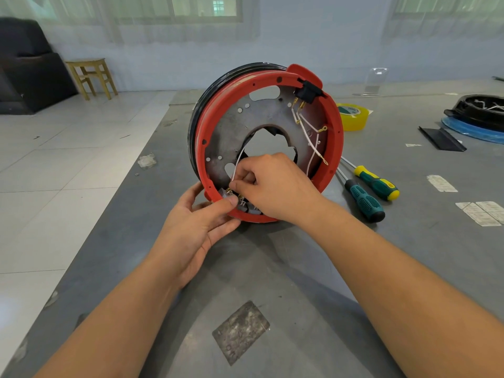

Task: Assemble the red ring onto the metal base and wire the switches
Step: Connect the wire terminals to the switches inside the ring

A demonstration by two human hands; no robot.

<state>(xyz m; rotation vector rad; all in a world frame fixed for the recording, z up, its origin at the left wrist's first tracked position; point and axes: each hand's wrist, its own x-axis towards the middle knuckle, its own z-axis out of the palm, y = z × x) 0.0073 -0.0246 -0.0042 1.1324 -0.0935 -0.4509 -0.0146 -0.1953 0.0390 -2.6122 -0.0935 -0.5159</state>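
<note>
Left hand (195, 227) steadies red ring (336, 137); right hand (272, 184) pinches white wire (236, 166).

Tiled floor (68, 148), wooden stool (91, 77), curtained windows (191, 9)

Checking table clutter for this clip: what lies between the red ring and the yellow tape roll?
Head view: nothing lies there. The red ring overlaps the yellow tape roll in the image; the roll sits behind it on the grey table.

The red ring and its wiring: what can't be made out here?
Head view only:
- Where the white wire ends: hidden by the right hand pinching it.
- Grey switches at the red ring bottom: mostly covered by both hands; left hand.
- Terminal connections: too small.
</note>
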